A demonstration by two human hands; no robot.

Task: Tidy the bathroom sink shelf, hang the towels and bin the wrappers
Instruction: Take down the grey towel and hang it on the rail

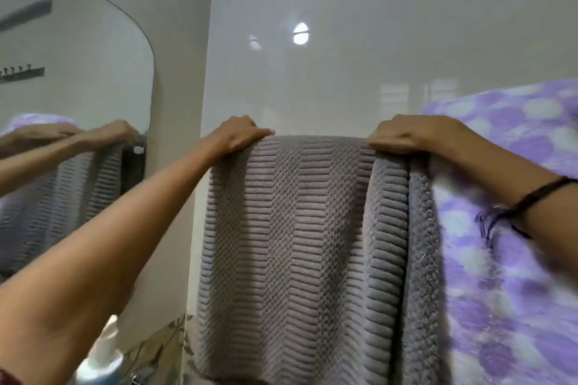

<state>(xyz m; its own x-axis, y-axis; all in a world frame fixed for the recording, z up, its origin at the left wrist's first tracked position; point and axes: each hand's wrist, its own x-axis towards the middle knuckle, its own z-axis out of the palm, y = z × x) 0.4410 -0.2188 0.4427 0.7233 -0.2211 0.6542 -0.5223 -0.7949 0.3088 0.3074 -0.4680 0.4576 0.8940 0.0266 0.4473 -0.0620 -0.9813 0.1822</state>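
A grey ribbed towel [291,244] hangs down the wall ahead, draped over a rail that its top fold hides. My left hand [239,134] grips the towel's top left corner with fingers curled over the fold. My right hand [409,134] grips the top right corner the same way. To the right hangs a purple towel with pale spots [506,259], partly under my right forearm and touching the grey towel's edge.
A frameless mirror [78,103] on the left wall reflects my arms and the towels. A glossy tiled wall [359,56] rises behind the rail. A white and blue bottle [103,359] shows at the bottom left beneath my left arm.
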